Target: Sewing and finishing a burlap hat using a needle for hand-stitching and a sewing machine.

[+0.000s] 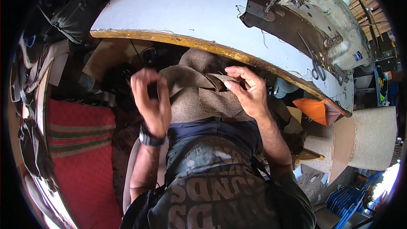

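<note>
While our right hand [251, 92] pinches the brown cloth [185, 102] below the table edge [178, 40], our left hand [149, 101], fingers parted, sits beside its left side.

Motion blurs the person's left hand [150, 97], and whether its fingertips touch the coarse brown woven cloth [186, 104] cannot be told. That cloth's far end disappears under the wooden-edged white tabletop [178, 8], which also partly hides a pale blue rounded object [285, 87]. The upper edge cuts off the worn, pale metal sewing machine [345, 25].
</note>
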